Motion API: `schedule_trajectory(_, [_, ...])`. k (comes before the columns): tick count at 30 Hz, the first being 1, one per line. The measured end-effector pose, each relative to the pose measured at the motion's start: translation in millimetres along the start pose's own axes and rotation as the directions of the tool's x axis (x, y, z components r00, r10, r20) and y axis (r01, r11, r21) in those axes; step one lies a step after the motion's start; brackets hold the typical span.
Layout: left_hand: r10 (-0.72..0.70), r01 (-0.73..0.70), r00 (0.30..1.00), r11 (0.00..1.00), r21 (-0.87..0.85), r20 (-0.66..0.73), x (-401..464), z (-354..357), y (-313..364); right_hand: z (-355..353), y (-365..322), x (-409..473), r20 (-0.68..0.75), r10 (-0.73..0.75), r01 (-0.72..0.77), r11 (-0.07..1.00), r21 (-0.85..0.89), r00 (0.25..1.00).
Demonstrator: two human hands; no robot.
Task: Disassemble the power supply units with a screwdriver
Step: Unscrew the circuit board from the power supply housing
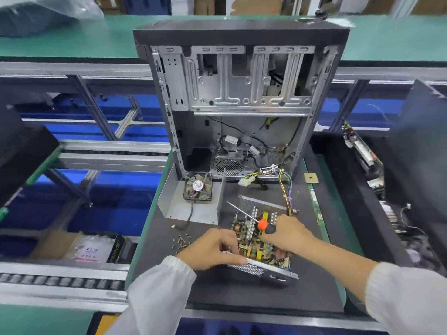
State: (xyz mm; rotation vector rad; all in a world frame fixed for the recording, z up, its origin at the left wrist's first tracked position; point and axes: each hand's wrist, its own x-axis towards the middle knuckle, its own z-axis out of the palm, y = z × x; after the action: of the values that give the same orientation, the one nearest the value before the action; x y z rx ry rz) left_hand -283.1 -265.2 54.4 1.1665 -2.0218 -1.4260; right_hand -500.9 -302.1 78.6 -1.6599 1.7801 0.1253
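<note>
While the left hand [212, 247] curls its fingers [232, 258] over the near-left edge of the opened supply [262, 247], thumb laid along the perforated metal wall, the right hand [287, 234] reaches across the circuit board [251, 240] from the right. Its fingers are curled round the black-and-orange handle of the screwdriver [262, 224], whose thin shaft slants up and to the left above the board, tip in the air. The supply sits on the dark mat [314, 291] of the worktop [147, 235], at the near middle, tilted with its near side lifted. Its bundle of coloured wires [285, 189] runs back toward the case [239, 93], which stands upright and open just behind. Left of the supply lies the grey cover [179, 204], with a fan [197, 186] resting in it, a thin lead trailing forward from the fan. Loose screws [181, 241] are scattered on the mat just beside the left hand.
</note>
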Motion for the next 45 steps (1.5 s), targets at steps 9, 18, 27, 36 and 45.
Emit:
schedule_trajectory(9, [-0.031,0.045,0.986,0.996,0.080,-0.164,-1,12,4,-14,-5,-6,-0.043,-0.081,0.079,0.996,-0.045,0.996])
schedule_trajectory(18, [-0.262,0.119,0.765,0.955,-0.270,-0.589,-14,52,2,-54,-14,0,-0.053,-0.165,0.167,0.985,0.043,0.985])
schedule_trajectory(27, [-0.502,0.319,0.764,0.840,-0.438,-0.405,10,52,13,-66,-21,11,-0.095,-0.213,0.193,0.964,-0.185,0.972])
schedule_trajectory(36, [-0.403,0.300,0.835,0.904,-0.303,-0.375,16,40,17,-78,-17,15,-0.246,-0.331,0.245,0.914,-0.324,0.911])
schedule_trajectory(45, [-0.337,0.294,0.882,0.940,-0.173,-0.329,22,36,21,-134,24,32,0.080,-0.334,0.343,0.922,-0.179,0.939])
